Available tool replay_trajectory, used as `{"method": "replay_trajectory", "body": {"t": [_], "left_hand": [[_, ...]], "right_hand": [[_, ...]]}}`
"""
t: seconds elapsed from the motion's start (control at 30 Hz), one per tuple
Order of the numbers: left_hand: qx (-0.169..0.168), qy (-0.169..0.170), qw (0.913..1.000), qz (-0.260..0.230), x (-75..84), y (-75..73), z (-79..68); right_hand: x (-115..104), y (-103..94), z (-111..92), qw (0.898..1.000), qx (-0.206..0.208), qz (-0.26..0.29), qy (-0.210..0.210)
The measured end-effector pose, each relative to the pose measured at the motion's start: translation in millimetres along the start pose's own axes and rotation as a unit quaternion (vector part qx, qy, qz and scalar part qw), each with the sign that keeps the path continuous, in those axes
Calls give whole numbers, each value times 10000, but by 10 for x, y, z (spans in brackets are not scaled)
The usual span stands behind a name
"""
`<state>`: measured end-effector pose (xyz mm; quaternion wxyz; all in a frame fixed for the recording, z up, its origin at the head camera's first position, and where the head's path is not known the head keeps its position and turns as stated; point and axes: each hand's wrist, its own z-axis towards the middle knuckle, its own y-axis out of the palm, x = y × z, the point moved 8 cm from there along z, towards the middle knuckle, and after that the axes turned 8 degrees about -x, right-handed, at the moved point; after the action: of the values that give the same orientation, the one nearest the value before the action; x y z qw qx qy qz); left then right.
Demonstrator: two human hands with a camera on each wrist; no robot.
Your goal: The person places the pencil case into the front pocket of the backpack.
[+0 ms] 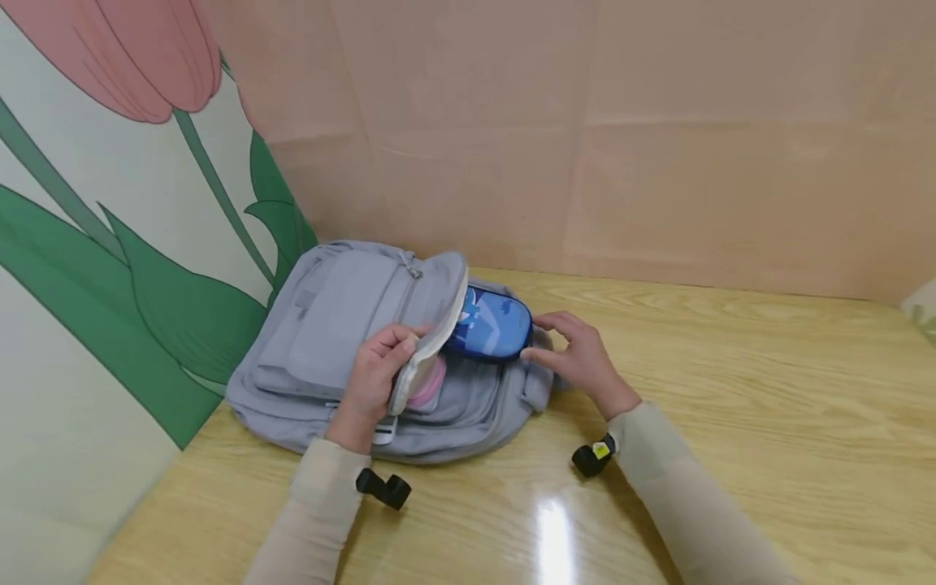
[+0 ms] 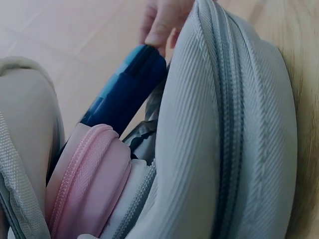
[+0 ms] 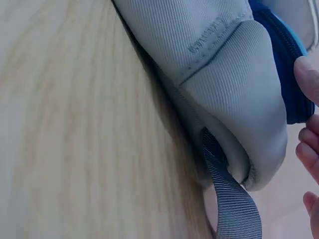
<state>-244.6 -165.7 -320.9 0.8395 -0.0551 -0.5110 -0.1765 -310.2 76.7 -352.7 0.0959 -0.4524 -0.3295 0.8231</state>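
A grey backpack (image 1: 336,317) lies on the table with its front compartment unzipped. My left hand (image 1: 374,374) grips the edge of the opened flap (image 1: 430,345) and holds it up. Out of the opening sticks a blue zipped case (image 1: 499,323) with a printed picture, its inner end hidden under the flap. My right hand (image 1: 581,357) holds the case's outer end between thumb and fingers; in the right wrist view the thumb (image 3: 308,79) lies against its zipped edge. Inside the compartment, a pink zipped case (image 2: 92,184) sits beside a white zipped item (image 2: 124,201).
The wooden table (image 1: 731,390) stretches to the right of the backpack. A plain pinkish-brown backdrop (image 1: 585,146) stands behind it, and a tulip-printed panel (image 1: 205,325) is at the left. A dark webbing strap (image 3: 232,199) hangs off the backpack's end.
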Motion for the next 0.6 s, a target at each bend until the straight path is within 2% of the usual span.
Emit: {"method": "replay_trajectory", "body": {"t": [0.2, 0.4, 0.6], "left_hand": [[-271, -340, 9984, 367, -22, 59, 9], [-692, -308, 9952, 619, -51, 154, 33], [-787, -322, 9947, 582, -78, 159, 50]], "right_hand": [[-34, 82, 38, 9989, 30, 335, 342], [-69, 177, 189, 9978, 60, 396, 534], [-140, 296, 336, 9949, 2, 567, 838]]}}
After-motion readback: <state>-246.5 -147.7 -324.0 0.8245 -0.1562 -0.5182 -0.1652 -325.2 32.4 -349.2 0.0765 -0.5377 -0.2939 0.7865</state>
